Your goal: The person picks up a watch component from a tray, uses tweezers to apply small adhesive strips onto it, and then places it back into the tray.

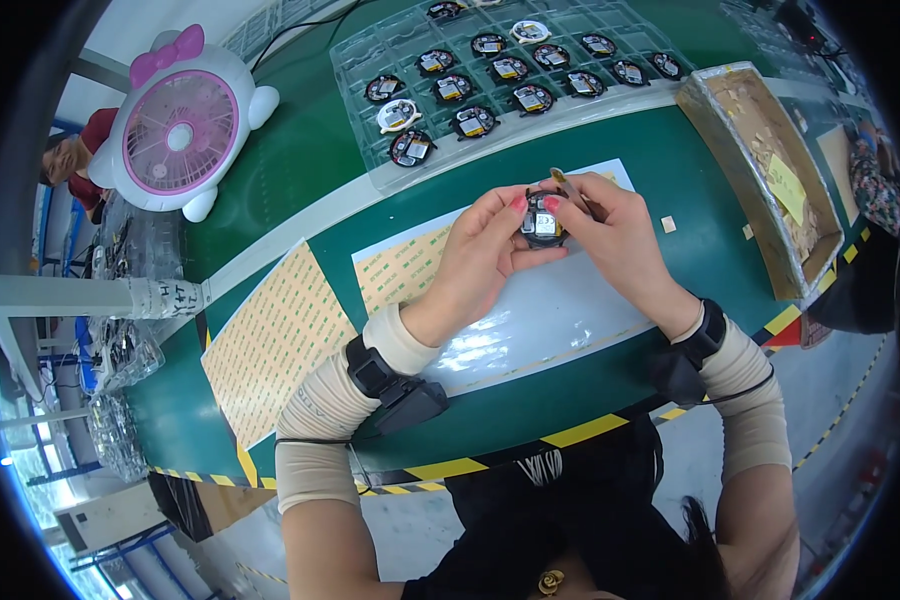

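Note:
My left hand [478,248] is closed around the rim of a round black electronic module [543,226], its battery with a white label facing up. My right hand [615,222] has its thumb pressed on the module's upper right side. A slim, tweezers-like tool [564,184] with a brownish end sticks out of the right hand's fingers, pointing away from me. Beneath both hands lies a sheet of tan adhesive pieces [400,272] with green print, and a glossy whitish sheet [515,325] covers its nearer part.
A clear tray [365,125] holding several round modules is at the back. On the right stands a cardboard box [712,150] with paper scraps. Another adhesive sheet [275,345] lies left; a small tan piece [668,225] is on the green table. A pink-and-white fan [180,137] stands far left.

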`<state>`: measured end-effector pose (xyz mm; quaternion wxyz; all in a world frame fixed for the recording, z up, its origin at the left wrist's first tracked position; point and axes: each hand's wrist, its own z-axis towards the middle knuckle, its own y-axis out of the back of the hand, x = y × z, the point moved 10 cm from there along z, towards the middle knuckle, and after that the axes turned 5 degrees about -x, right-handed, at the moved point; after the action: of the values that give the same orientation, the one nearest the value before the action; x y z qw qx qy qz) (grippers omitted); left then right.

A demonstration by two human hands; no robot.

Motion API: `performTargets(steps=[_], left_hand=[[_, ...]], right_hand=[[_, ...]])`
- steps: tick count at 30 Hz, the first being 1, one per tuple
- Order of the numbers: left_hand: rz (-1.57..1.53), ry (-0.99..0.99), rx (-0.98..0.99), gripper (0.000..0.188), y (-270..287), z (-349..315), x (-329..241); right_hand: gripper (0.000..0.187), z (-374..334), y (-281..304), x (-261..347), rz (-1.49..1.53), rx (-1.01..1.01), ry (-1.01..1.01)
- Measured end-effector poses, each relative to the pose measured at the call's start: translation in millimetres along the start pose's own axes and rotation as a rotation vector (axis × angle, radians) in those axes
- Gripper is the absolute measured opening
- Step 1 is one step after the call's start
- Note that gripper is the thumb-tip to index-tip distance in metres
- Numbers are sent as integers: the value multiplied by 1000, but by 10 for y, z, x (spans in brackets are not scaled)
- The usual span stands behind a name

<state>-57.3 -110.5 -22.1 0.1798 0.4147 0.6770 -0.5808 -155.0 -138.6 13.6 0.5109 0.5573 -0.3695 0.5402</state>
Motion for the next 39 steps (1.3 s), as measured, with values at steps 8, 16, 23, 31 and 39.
performTargets(steps=[8, 16, 23, 31, 39], left_hand=[[111, -80, -7, 25, 27, 11, -19], [150, -65, -37, 24, 45, 19, -14], [221, -93, -79, 25, 66, 22, -10], [283, -150, -50, 24, -5, -5, -46], [325, -186, -9, 22, -66, -38, -67]], right_hand=[[20, -12, -11, -15, -10, 9, -8], [20, -17, -18, -23, -33, 12, -25], [20, -4, -40, -108, -30, 59, -92], [17, -9, -36, -138, -41, 63, -148], [15, 5, -45, -242, -28, 87, -192]])
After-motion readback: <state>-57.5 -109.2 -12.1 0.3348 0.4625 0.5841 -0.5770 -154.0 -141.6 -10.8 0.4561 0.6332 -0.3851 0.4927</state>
